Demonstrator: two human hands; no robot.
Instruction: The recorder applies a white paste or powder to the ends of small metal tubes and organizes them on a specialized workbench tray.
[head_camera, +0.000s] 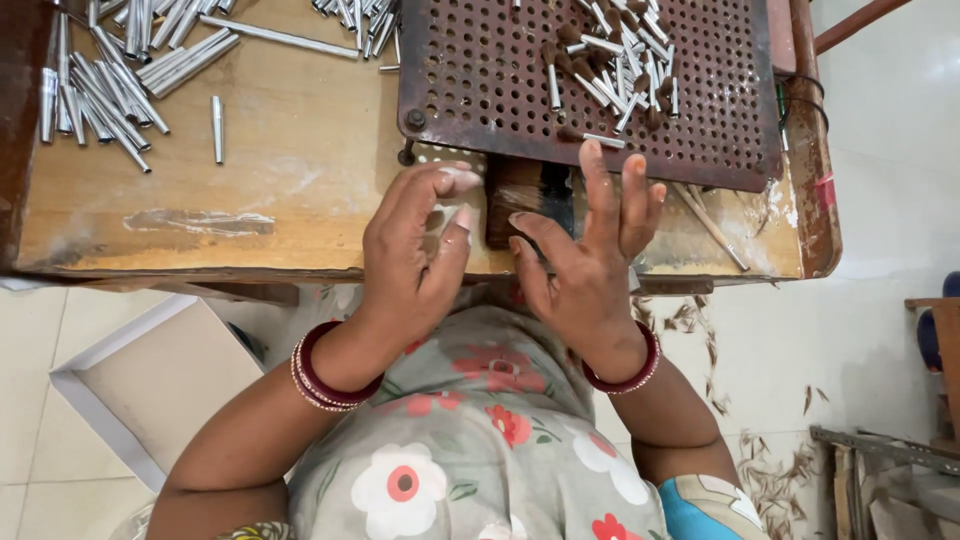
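Rusty perforated metal plate (480, 70) lies just ahead of both my empty hands, left (415, 250) loosely curled, right (590, 250) spread wide, so its heaped metal tubes (610, 60) are within reach.

Head camera looks steeply down, close over the workbench (300, 130).

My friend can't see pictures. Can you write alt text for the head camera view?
Seen from above, a person's left hand and right hand rest open at the near edge of a wooden table. Beyond them lies a rusty tray full of holes with small metal tubes; more tubes lie at left.
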